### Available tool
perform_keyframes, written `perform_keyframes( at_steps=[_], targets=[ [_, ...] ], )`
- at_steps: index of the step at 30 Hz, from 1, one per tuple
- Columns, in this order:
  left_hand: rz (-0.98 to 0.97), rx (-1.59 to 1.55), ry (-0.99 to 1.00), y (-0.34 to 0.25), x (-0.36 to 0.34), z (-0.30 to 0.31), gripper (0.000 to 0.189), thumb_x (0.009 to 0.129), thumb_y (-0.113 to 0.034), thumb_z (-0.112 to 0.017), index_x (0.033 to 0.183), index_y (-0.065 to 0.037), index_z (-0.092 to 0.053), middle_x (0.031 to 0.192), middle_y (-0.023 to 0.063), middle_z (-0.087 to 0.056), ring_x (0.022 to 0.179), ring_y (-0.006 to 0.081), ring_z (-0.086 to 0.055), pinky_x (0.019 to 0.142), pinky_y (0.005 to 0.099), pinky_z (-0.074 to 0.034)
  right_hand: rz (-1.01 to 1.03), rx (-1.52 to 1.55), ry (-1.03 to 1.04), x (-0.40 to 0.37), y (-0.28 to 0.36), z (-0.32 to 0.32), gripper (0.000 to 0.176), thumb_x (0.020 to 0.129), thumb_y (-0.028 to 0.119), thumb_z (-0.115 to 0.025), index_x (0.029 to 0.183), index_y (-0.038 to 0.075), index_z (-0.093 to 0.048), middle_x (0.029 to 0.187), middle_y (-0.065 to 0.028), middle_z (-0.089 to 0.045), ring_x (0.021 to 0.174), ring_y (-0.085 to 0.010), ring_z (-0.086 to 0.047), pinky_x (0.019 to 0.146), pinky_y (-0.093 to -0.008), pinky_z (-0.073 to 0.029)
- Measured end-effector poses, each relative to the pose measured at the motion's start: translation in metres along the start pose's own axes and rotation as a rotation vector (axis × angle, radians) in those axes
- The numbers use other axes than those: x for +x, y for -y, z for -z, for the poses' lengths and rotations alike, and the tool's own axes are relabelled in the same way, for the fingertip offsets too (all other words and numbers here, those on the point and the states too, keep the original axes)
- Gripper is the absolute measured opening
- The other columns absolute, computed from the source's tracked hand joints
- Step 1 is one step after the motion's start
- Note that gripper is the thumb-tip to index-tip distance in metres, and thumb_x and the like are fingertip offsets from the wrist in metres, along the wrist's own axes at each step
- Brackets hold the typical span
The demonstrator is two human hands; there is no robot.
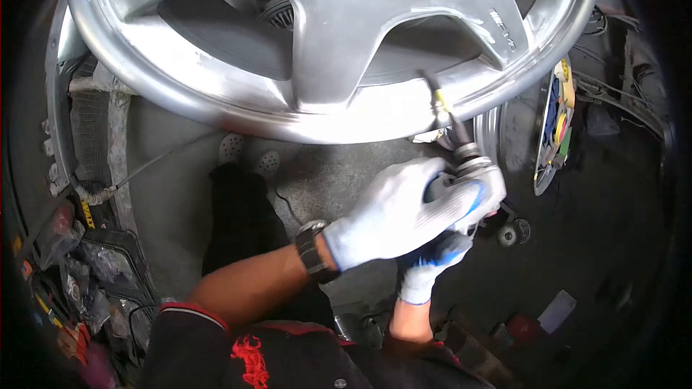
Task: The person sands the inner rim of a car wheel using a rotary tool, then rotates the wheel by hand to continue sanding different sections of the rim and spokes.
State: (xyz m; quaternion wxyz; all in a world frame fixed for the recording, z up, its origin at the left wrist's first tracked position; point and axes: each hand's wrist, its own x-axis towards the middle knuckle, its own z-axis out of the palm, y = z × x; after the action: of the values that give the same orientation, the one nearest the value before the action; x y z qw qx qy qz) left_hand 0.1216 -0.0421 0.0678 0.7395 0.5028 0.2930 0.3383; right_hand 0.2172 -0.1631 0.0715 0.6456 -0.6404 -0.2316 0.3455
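A silver alloy wheel rim [328, 36] with broad spokes fills the upper view; raised lettering marks one spoke. Both my hands wear white knit gloves with blue palms. My left hand [404, 209], with a dark-strapped watch at the wrist, is wrapped round the front of a handheld die grinder [470, 155]. Below it my right hand [436, 263] closes on the tool's rear part, mostly hidden by the left hand. The grinder's thin bit [438, 97] points up and overlaps the rim's bright inner lip, its tip blurred.
An oval tray [542, 151] of coloured pieces stands at the right. Bags and tools [86, 266] pile up at the left beside a curved metal part [61, 115]. A cable [166, 155] crosses near my clogs [231, 148] on the grey floor. A small wheel [513, 233] lies right of my hands.
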Motion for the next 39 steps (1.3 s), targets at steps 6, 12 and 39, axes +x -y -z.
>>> perform_keyframes(
  at_steps=[6, 12, 39],
  targets=[
    [0.024, -0.013, 0.029, 0.005, -0.009, 0.012, 0.033, 0.093, -0.027, -0.064, 0.097, 0.006, -0.063, 0.078, 0.0206, -0.065, 0.069, 0.0314, -0.066, 0.063, 0.0368, -0.049, -0.004, 0.173, 0.175, -0.004, -0.008, -0.007, 0.058, 0.103, 0.041, -0.042, 0.148, 0.005, -0.033, 0.143, -0.0144, -0.047, 0.127, -0.0275, -0.052, 0.111, -0.0434, -0.04],
    [0.149, 0.094, -0.05, -0.011, -0.044, 0.03, 0.029, 0.093, -0.023, -0.064, 0.101, 0.005, -0.063, 0.081, 0.0212, -0.065, 0.073, 0.0298, -0.069, 0.065, 0.037, -0.05, -0.193, -0.043, -0.068, -0.044, -0.011, -0.039, 0.108, 0.072, 0.066, -0.077, 0.147, 0.003, -0.033, 0.138, -0.0129, -0.05, 0.127, -0.0236, -0.051, 0.111, -0.0409, -0.039],
    [0.114, -0.131, -0.163, -0.019, -0.032, 0.021, 0.039, 0.095, -0.035, -0.062, 0.098, 0.003, -0.066, 0.084, 0.0205, -0.069, 0.079, 0.0296, -0.072, 0.07, 0.0374, -0.053, -0.12, -0.025, -0.014, -0.022, 0.018, -0.053, 0.103, 0.073, 0.055, -0.083, 0.145, 0.0, -0.035, 0.134, -0.0132, -0.054, 0.119, -0.0211, -0.057, 0.104, -0.0365, -0.045]
  ],
)
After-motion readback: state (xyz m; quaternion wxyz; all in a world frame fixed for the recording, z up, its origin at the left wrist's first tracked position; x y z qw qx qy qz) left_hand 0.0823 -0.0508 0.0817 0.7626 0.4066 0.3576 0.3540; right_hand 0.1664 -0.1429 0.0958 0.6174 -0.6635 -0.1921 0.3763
